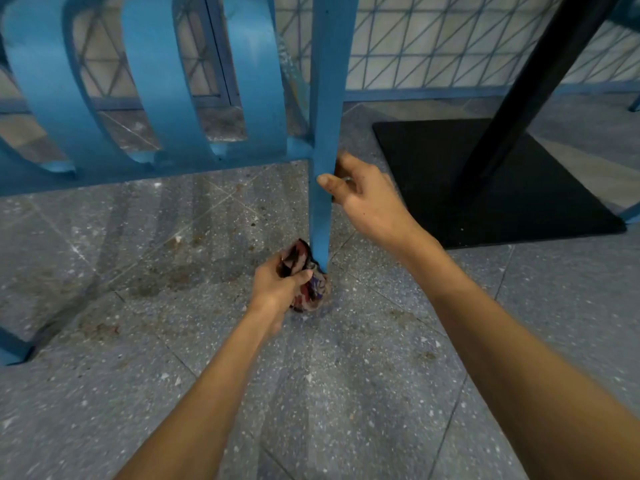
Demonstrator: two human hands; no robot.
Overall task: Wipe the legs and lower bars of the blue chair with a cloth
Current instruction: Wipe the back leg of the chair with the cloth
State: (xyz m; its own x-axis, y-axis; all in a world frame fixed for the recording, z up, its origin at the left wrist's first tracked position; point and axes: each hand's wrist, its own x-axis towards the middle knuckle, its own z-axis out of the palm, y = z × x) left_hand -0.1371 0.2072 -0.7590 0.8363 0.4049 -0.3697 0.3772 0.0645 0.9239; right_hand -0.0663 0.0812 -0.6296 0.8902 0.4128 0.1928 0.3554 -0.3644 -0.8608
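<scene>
The left hand [277, 285] is gripping a bunched, patterned cloth [311, 289], pressing it against the foot of one leg [325, 133] of the blue chair [156, 98], down on the speckled floor [346, 393]; the cloth is hiding the leg's tip; the right hand [367, 195] is clasping the same leg higher up, thumb in front, fingers mostly hidden behind it; the frame is cutting off the chair's top; a black base plate [485, 188] is lying just beside the leg, toward the floor's far edge by the mesh fence [433, 39].
</scene>
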